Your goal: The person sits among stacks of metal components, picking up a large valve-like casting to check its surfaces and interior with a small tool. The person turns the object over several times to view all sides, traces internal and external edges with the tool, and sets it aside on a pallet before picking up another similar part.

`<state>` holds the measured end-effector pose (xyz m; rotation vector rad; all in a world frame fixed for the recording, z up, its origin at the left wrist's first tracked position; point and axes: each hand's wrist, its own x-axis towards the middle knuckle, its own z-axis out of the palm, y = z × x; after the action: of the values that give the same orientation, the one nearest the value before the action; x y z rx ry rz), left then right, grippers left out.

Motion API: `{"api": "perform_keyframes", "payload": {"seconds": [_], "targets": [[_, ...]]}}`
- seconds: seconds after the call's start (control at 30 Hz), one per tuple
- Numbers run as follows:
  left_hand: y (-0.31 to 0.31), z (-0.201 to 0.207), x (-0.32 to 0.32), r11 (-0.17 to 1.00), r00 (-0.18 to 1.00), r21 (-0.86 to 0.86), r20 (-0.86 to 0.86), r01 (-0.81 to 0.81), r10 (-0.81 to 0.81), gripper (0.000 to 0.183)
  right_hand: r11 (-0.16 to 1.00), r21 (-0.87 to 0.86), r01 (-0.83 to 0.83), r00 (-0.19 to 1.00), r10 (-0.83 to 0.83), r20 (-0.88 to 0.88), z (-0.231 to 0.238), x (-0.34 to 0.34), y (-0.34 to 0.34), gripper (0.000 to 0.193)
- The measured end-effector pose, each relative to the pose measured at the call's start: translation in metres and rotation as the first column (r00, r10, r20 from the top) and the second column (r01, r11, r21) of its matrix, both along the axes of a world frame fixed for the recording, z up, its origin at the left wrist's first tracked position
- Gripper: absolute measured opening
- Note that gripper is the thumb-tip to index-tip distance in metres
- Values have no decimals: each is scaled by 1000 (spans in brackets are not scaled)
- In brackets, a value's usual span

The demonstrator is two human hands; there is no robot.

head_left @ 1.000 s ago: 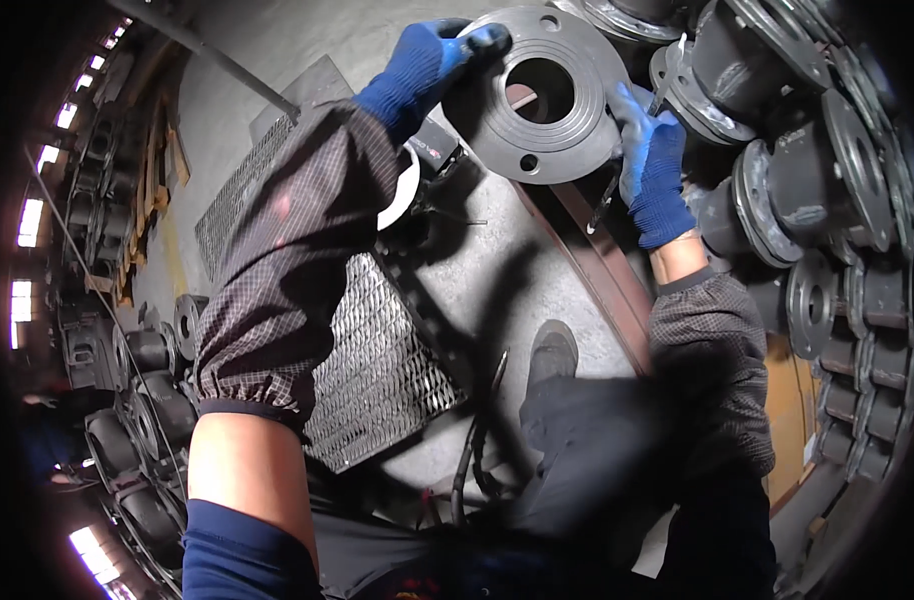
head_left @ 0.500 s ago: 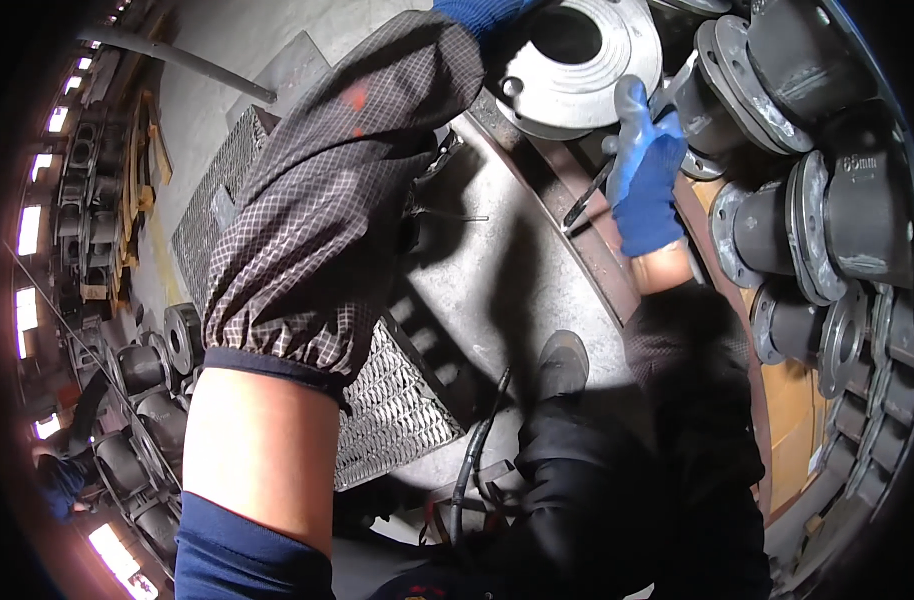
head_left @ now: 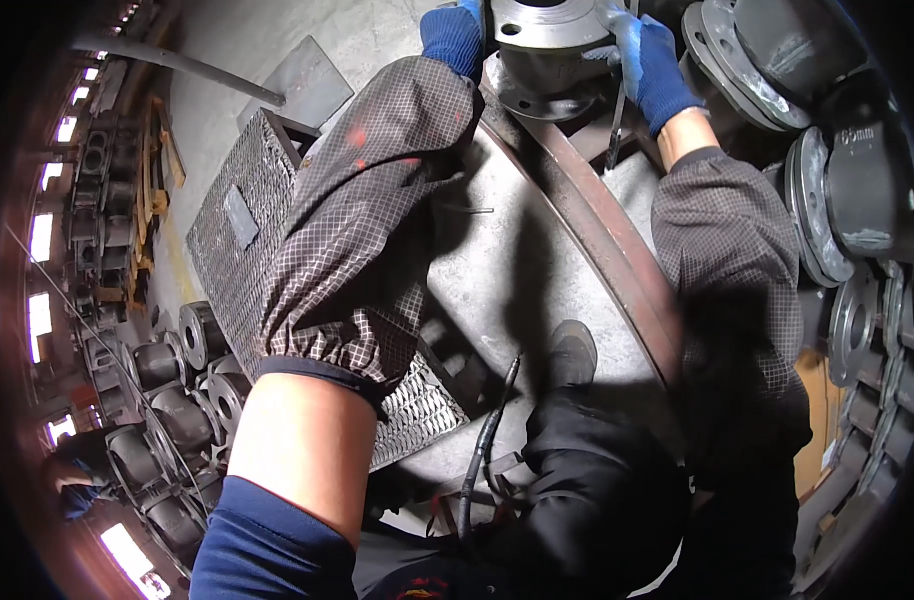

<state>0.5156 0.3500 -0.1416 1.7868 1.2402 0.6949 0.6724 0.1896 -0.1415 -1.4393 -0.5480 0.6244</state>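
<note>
A dark grey cast pipe fitting (head_left: 547, 75) with a bright machined flange stands at the top edge, its upper part cut off by the frame. My left hand (head_left: 455, 38), in a blue glove, is at the flange's left side; its fingertips run out of view. At the right side of the flange is my gloved right hand (head_left: 649, 62), fingers curled. From it a thin rod-like tool (head_left: 618, 120) with a dark end points down; its upper part is cut off. The fitting's lower flange rests by a reddish-brown steel beam (head_left: 617, 240).
More flanged fittings (head_left: 867, 190) are stacked at right, others (head_left: 182, 420) at lower left. A metal grating (head_left: 417, 415) lies under my left arm, a flat plate (head_left: 302, 80) beyond it. A black cable (head_left: 487, 440) hangs near my leg. Another person's sleeve (head_left: 77, 490) shows far left.
The fitting has tipped so its bright flange shows more edge-on and its body is visible below. Both hands have shifted upward in view, the right arm extending; the tool now hangs nearly upright.
</note>
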Motion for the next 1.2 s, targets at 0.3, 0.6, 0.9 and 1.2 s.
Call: {"api": "perform_keyframes", "payload": {"seconds": [0.3, 0.6, 0.9, 1.2], "targets": [[-61, 6, -9, 997, 998, 58, -13, 55, -54, 46, 994, -110, -11, 1000, 14, 22, 22, 6, -1, 26], [-216, 46, -152, 985, 984, -119, 141, 126, -109, 38, 984, -91, -153, 987, 149, -55, -11, -76, -91, 27], [-362, 86, -373, 955, 977, -279, -210, -98, 39, 43, 891, -353, -286, 915, 363, 175, -57, -86, -298, 37], [-367, 124, -515, 983, 894, -169, -448, -71, -12, 49, 896, -58, -440, 604, 343, 719, 151, -209, -195, 36]]}}
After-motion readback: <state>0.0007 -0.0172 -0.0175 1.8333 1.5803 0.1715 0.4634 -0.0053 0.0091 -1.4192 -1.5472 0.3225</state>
